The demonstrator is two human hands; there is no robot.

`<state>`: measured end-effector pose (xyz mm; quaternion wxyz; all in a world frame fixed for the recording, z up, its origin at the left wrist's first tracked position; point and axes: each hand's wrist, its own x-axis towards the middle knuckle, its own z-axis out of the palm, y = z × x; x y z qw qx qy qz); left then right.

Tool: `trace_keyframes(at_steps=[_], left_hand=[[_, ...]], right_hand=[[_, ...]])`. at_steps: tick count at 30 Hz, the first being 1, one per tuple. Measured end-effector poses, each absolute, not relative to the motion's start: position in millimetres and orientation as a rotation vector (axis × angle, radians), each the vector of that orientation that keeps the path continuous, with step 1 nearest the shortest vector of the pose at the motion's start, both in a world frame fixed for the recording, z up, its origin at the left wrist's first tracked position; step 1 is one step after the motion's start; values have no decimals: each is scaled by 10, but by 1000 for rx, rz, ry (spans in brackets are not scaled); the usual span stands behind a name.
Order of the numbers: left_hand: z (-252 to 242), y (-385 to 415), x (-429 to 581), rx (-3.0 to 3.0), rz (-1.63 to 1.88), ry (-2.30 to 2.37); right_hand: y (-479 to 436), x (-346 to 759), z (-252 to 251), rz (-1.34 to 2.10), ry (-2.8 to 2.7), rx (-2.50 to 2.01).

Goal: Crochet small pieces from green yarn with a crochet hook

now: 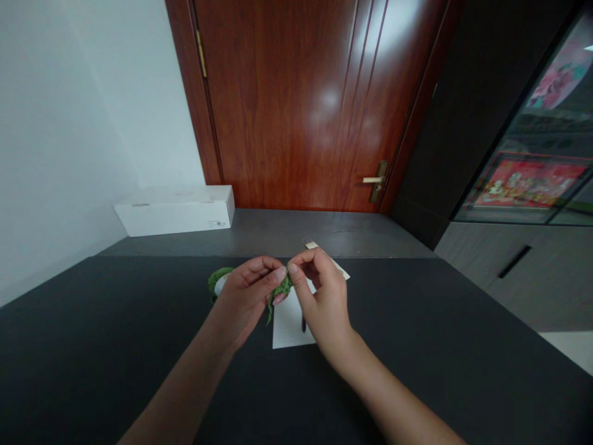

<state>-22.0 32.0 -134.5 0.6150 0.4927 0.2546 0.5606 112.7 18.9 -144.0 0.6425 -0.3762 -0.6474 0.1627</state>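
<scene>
A small green piece that looks crocheted [283, 286], with a strand dangling from it, is held up between my two hands. My left hand [252, 290] pinches it between thumb and fingers. Close against it, my right hand [319, 287] has its thumb and index finger pinched at the top edge of the same piece. Underneath lies a white sheet of paper [287, 327] with a thin dark stick-like object [304, 324] on it, partly hidden by my right hand. Behind my left hand shows part of what looks like a green yarn ball [217, 278] with a white band.
Beyond my right hand lies a flat pale packet [340, 267], partly covered. A long white box [180, 213] stands at the back left of the dark table [115, 346], by the wall. Behind are a brown wooden door [287, 111] and a dark cabinet [491, 266] at right.
</scene>
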Motion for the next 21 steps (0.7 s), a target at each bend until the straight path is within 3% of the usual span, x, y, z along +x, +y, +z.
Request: trace_keyframes(at_steps=[12,21], left_hand=[[-1360,285,-197,1289,1361,721],[-1441,307,-227,1417,1358,714]], right_hand=[[231,1083,-1449,426,-1422,-858],[223,1089,-1457,188,-1543,-827]])
